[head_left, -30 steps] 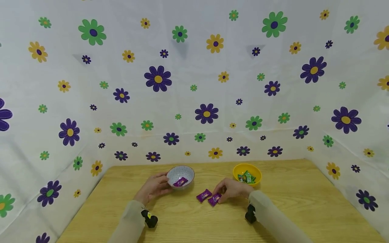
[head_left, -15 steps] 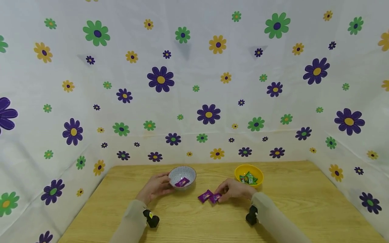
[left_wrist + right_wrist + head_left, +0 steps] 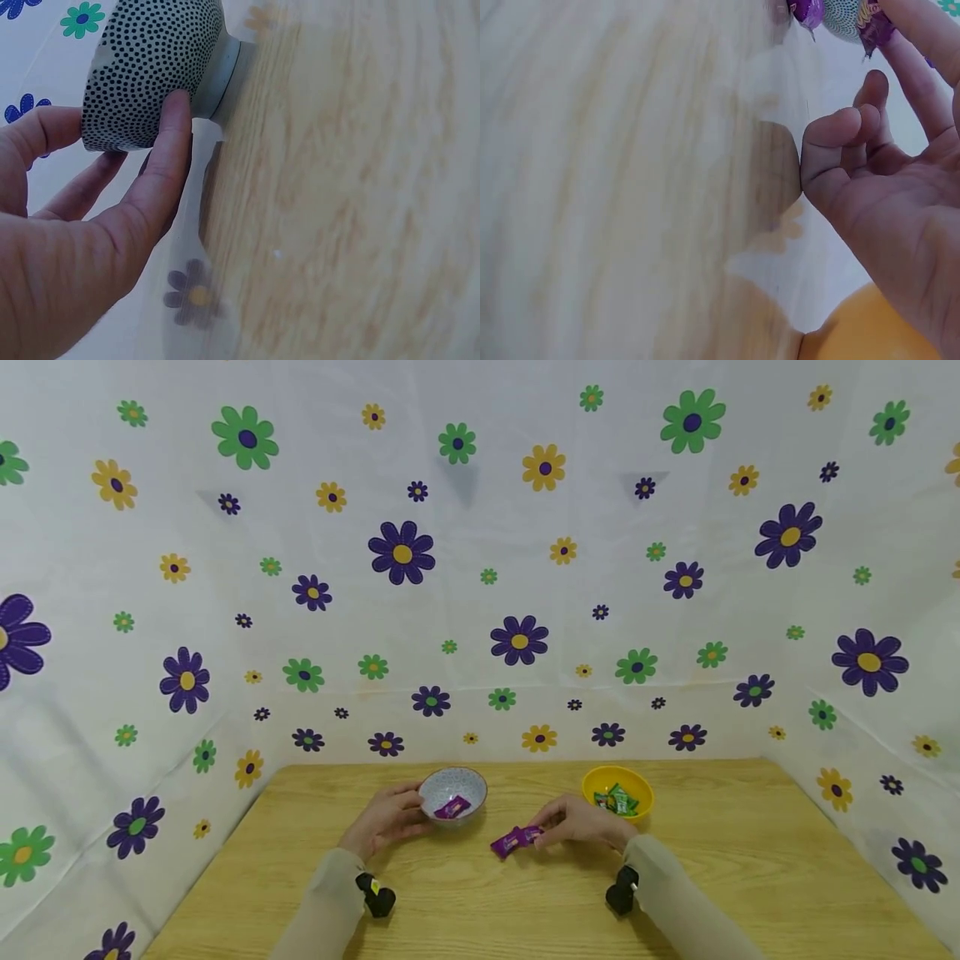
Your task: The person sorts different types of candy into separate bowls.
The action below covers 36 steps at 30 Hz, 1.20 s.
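My left hand (image 3: 386, 818) holds the side of a small speckled bowl (image 3: 442, 783) with a purple-wrapped candy (image 3: 452, 808) inside. In the left wrist view, the thumb presses the dotted outer wall of the bowl (image 3: 146, 67) and another finger meets its rim. To the right of this bowl, my right hand (image 3: 581, 822) pinches a purple-wrapped candy (image 3: 532, 835) between thumb and fingers. A second purple candy (image 3: 506, 843) lies on the table and overlaps the pinched one in the head view. The right wrist view shows the pinched candy (image 3: 874, 26) raised above the tabletop, other fingers curled below.
Behind the right hand stands a yellow bowl (image 3: 647, 806) with several green-wrapped candies (image 3: 617, 799). The wooden table (image 3: 465, 910) ends at white flower-printed sheeting (image 3: 450, 585) at the back and both sides. A black wrist camera (image 3: 375, 895) is strapped to each arm.
The right hand has shifted the pinched purple candy slightly up and left in view, so it now overlaps the other one. The left hand stays at the speckled bowl.
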Each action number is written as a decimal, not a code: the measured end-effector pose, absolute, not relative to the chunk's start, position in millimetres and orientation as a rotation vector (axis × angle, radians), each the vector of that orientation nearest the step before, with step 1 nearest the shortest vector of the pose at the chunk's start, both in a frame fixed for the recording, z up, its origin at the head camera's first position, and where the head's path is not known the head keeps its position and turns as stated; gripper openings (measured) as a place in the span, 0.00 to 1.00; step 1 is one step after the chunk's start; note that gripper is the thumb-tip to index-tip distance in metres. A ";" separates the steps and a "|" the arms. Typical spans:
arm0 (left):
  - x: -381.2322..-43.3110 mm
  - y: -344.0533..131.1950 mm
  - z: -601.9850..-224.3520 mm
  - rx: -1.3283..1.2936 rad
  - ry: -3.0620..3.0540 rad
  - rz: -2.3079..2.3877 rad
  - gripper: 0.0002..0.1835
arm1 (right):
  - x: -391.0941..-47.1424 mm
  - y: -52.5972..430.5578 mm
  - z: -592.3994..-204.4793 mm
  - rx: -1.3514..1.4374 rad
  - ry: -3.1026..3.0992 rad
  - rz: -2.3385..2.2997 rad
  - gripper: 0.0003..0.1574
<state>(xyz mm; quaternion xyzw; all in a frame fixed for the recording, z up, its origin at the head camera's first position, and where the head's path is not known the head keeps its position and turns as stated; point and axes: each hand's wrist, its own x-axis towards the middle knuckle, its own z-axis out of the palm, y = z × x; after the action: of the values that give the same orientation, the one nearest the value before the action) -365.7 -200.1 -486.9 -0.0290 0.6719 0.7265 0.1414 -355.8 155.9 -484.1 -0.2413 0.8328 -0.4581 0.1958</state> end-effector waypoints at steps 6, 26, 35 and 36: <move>-366.0 -198.7 -484.5 -0.100 1.953 2.089 0.28 | -356.8 150.7 -481.6 -0.685 2.398 -1.284 0.14; -366.1 -198.3 -485.4 -0.125 2.000 2.082 0.27 | -363.9 106.8 -472.0 -0.653 2.325 -1.460 0.19; -361.0 -197.4 -481.5 -0.113 1.963 2.098 0.27 | -367.7 86.7 -468.0 -0.624 2.337 -1.535 0.21; -360.4 -197.6 -481.5 -0.104 1.966 2.094 0.27 | -367.9 84.2 -467.1 -0.611 2.340 -1.544 0.21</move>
<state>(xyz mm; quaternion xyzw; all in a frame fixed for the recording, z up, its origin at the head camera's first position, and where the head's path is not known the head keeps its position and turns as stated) -360.4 -197.6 -481.5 -0.0358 0.6778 0.7221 0.1335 -367.9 84.2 -467.1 -0.2109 0.8081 -0.5330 0.1357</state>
